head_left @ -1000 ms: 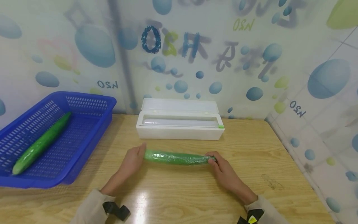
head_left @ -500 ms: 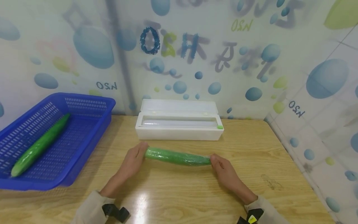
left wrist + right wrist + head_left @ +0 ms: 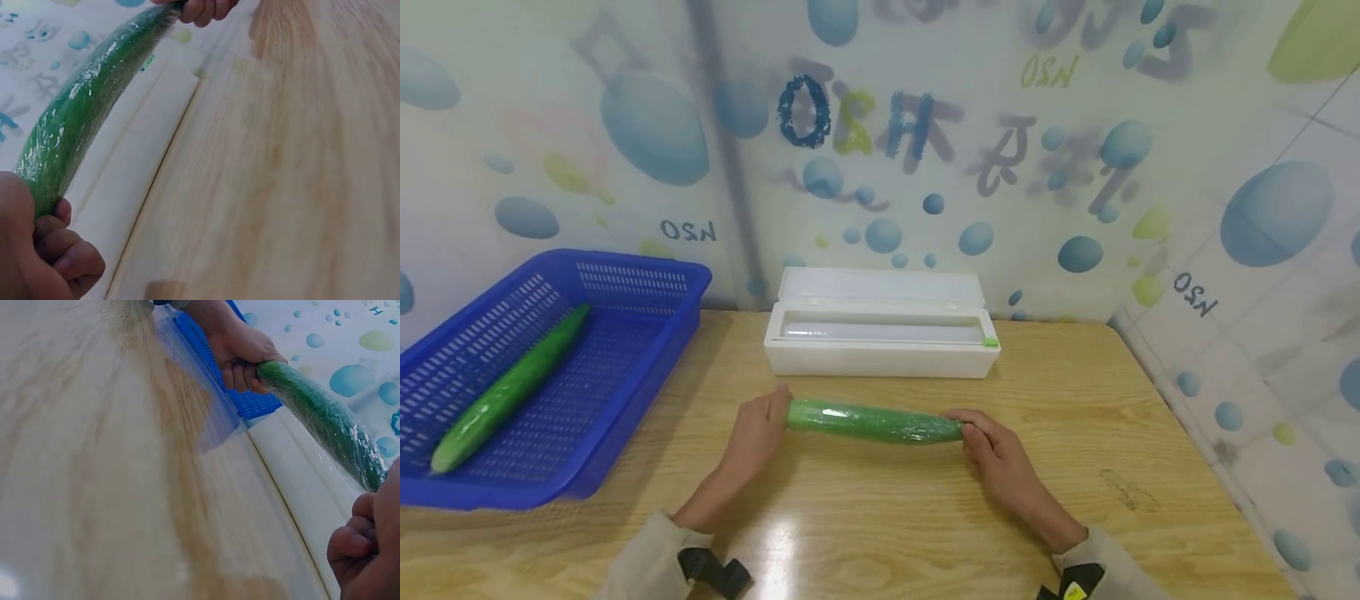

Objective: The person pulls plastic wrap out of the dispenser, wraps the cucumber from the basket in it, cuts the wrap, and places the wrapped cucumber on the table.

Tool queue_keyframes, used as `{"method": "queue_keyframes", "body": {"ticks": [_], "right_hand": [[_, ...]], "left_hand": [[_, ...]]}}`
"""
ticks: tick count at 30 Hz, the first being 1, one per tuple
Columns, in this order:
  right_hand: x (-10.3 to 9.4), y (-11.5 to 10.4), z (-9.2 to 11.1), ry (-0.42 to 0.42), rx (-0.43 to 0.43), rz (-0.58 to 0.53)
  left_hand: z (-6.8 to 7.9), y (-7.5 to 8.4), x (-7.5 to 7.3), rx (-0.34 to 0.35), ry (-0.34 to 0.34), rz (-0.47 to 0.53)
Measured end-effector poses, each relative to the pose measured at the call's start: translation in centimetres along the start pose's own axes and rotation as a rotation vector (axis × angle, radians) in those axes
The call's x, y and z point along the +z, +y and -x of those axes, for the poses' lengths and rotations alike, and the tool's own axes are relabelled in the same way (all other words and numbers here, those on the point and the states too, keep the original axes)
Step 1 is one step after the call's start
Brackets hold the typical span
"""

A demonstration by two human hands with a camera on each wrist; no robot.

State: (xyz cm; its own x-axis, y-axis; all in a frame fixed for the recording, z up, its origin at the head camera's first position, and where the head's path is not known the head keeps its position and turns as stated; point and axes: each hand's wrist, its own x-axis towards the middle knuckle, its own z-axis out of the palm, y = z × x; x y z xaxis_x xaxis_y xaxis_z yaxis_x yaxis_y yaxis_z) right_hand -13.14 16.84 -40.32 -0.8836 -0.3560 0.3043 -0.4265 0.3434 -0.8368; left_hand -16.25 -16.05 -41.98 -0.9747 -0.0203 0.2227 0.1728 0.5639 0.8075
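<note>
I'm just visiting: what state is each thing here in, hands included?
Held cucumber: wrapped in clear film, gripped at both ends
Left hand: grips one end
Right hand: grips the other end
White box: open, lid tipped back
Blue basket: upright, holding one cucumber
Basket cucumber: lying down, whole; wrapping unclear

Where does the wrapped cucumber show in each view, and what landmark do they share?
Head: wrapped cucumber, just below centre, between left hand and right hand.
Left wrist: upper left, slanting up rightward.
Right wrist: upper right, slanting down rightward.
Shared landmark: white box, partly visible in both wrist views.
</note>
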Motion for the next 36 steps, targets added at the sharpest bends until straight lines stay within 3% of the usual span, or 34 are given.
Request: {"method": "queue_keyframes", "body": {"ticks": [9,15,18,23,29,33,36], "right_hand": [[0.2,2.8,0.1,0.009,0.090,-0.013],[0.2,3.1,0.2,0.039,0.190,-0.047],[0.3,3.1,0.1,0.039,0.225,-0.074],[0.2,3.1,0.0,0.024,0.156,-0.043],[-0.1,1.2,0.0,0.025,0.077,0.028],[0.1,1.2,0.0,0.054,0.110,0.099],[0.3,2.3,0.0,0.076,0.192,0.138]], "left_hand": [[0.2,0.3,-0.2,0.105,0.076,0.000],[0.2,0.1,-0.2,0.238,0.077,0.055],[0.1,0.1,-0.2,0.259,0.085,0.036],[0.0,0.1,-0.1,0.178,0.088,-0.066],[-0.1,0.3,0.0,0.001,-0.012,-0.130],[-0.1,0.3,0.0,-0.092,-0.058,-0.104],[0.0,0.1,0.1,-0.081,-0.053,-0.061]]}}
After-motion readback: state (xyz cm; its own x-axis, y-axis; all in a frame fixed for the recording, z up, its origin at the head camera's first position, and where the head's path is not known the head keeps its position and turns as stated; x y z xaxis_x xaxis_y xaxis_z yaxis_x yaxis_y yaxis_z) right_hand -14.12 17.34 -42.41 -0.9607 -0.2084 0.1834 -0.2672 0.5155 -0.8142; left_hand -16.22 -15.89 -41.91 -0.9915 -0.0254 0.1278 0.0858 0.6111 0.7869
